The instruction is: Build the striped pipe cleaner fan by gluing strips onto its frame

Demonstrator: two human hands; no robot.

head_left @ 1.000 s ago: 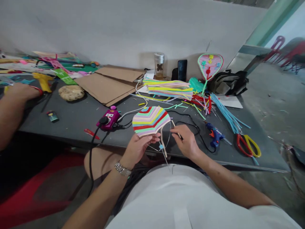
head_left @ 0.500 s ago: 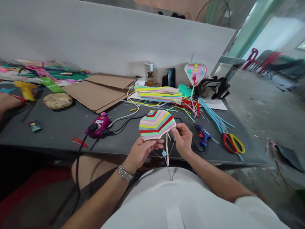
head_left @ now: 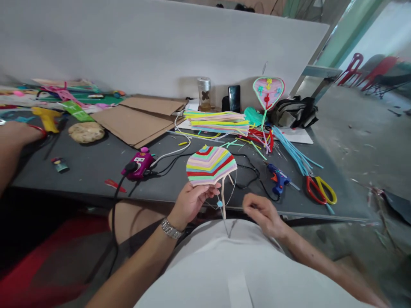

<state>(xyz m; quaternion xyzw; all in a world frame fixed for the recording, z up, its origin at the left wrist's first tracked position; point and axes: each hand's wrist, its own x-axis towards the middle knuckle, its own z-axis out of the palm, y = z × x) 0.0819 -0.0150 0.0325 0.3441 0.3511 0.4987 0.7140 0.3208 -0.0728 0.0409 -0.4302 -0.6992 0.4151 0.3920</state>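
Note:
My left hand [head_left: 192, 201] pinches the lower edge of a striped pipe-cleaner fan [head_left: 212, 167], held above the table's front edge. Its rows are red, yellow, pink, green and blue. From its underside hang a thin wire loop, a cream strip [head_left: 224, 201] and a wire stem with a small blue piece [head_left: 219, 204]. Apart from the fan, to its right, my right hand [head_left: 263, 214] has its fingers curled in and slightly blurred; nothing shows in them. A blue glue gun [head_left: 278, 179] lies beyond that hand, with red-and-yellow-handled scissors [head_left: 321, 190] farther right.
Bundled pipe cleaners [head_left: 218, 123], a tumbler [head_left: 204, 94], a phone [head_left: 234, 98] and a pink heart-shaped fan [head_left: 269, 92] stand behind. Cardboard [head_left: 138, 122] and a purple power socket [head_left: 139, 164] with cords are left. Another person's hand [head_left: 22, 132] is near a yellow glue gun [head_left: 48, 119].
My right hand has let go of the fan's right edge and moved down and right, its fingers curling. The left hand still holds the fan. The camera view has shifted slightly.

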